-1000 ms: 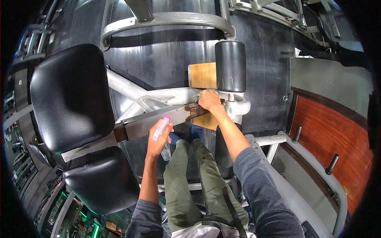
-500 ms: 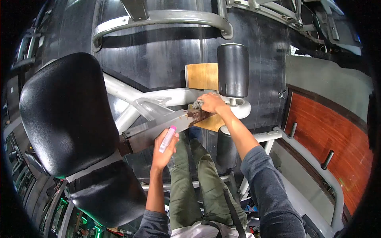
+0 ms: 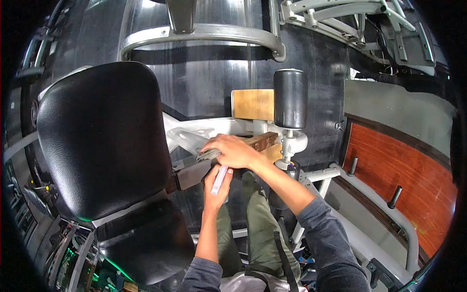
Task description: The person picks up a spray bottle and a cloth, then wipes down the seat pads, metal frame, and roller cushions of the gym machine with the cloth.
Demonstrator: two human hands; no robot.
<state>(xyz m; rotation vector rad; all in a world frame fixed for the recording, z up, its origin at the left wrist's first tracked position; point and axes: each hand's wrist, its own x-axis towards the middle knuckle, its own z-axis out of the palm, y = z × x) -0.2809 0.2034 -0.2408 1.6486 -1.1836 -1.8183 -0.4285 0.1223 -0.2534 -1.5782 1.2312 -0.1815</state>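
Observation:
My left hand is closed around a small pale tube with a pink end, just below a metal beam. My right hand grips a crumpled grey rag against the beam's grey section, close above the left hand. Bare, rusty brown metal shows on the beam's far right part. The right hand covers the middle of the beam and partly hides the tube's top end.
A black padded seat with a backrest stands at left. Black foam rollers and wooden blocks lie beyond the beam. At right is a metal frame with pegs beside a red-brown panel.
My right hand has moved left along the beam with the rag, from the rusty end onto the grey section, and is now near my left hand. The view has shifted slightly.

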